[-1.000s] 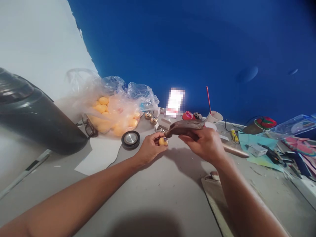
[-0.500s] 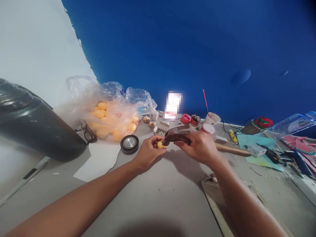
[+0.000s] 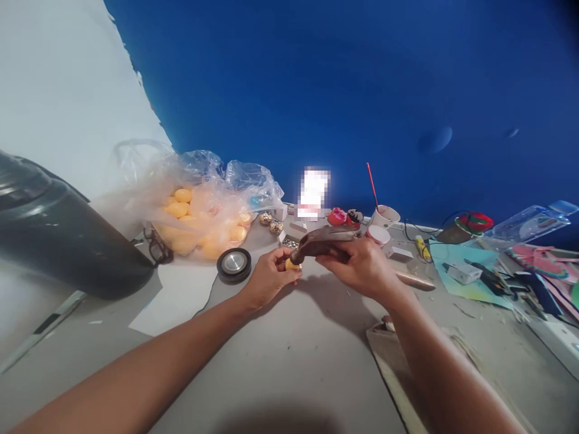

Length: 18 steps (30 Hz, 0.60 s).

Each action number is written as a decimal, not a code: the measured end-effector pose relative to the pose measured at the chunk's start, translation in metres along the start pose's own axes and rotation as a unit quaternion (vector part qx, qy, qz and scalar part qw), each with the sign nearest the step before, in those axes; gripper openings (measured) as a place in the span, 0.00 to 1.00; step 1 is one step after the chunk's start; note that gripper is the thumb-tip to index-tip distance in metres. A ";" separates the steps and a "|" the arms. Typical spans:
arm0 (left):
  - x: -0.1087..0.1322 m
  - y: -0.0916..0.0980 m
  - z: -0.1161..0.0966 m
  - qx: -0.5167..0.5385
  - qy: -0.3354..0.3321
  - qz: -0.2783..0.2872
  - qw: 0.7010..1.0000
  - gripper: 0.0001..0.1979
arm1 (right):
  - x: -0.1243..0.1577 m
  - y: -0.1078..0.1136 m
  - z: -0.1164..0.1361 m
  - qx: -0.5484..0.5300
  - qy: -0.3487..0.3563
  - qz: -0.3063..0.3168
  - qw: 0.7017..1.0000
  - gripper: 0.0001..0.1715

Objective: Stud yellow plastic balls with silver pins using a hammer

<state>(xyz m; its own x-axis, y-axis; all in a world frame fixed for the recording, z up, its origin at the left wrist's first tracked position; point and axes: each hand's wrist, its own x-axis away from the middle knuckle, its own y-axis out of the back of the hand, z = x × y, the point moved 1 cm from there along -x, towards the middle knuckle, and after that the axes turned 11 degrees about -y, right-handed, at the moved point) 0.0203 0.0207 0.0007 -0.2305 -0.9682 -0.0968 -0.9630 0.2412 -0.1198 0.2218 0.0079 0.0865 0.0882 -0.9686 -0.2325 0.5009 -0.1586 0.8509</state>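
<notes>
My left hand [image 3: 266, 278] pinches a small yellow ball [image 3: 290, 264] just above the grey table [image 3: 289, 355]. My right hand [image 3: 359, 268] is wrapped round a hammer [image 3: 322, 240] close to its dark metal head, and the head's face rests on the ball. The hammer's wooden handle [image 3: 414, 279] sticks out to the right behind my wrist. Both hands are closed.
A clear bag of yellow balls [image 3: 199, 211] lies at the back left, with a black tape roll [image 3: 234, 264] and glasses [image 3: 158, 250] near it. A dark cylinder [image 3: 58, 232] fills the left. Cups [image 3: 384, 215], beads and craft clutter [image 3: 497, 265] crowd the right.
The hammer head has come down from beside the ball onto it. Both hands have drifted slightly left and lower in the view.
</notes>
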 end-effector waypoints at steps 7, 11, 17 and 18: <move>-0.001 0.003 0.006 -0.073 -0.022 0.007 0.997 0.16 | -0.001 0.000 0.005 0.012 -0.028 0.012 0.999 0.13; -0.002 0.004 0.002 -0.074 -0.013 -0.005 0.997 0.17 | 0.001 -0.004 0.009 0.068 -0.014 0.035 0.997 0.14; -0.005 0.007 -0.001 0.048 0.002 -0.062 0.997 0.23 | 0.001 0.006 0.012 0.035 0.012 0.127 0.991 0.12; -0.006 0.007 -0.001 0.077 0.010 -0.076 0.994 0.25 | 0.001 0.008 0.010 0.039 0.025 0.161 0.986 0.12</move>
<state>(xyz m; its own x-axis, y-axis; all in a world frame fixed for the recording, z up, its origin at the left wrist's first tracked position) 0.0145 0.0283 0.0011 -0.0880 -0.9950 -0.0474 -0.9544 0.0979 -0.2822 0.2169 0.0039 0.0981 0.2740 -0.9611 0.0340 0.3728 0.1387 0.9175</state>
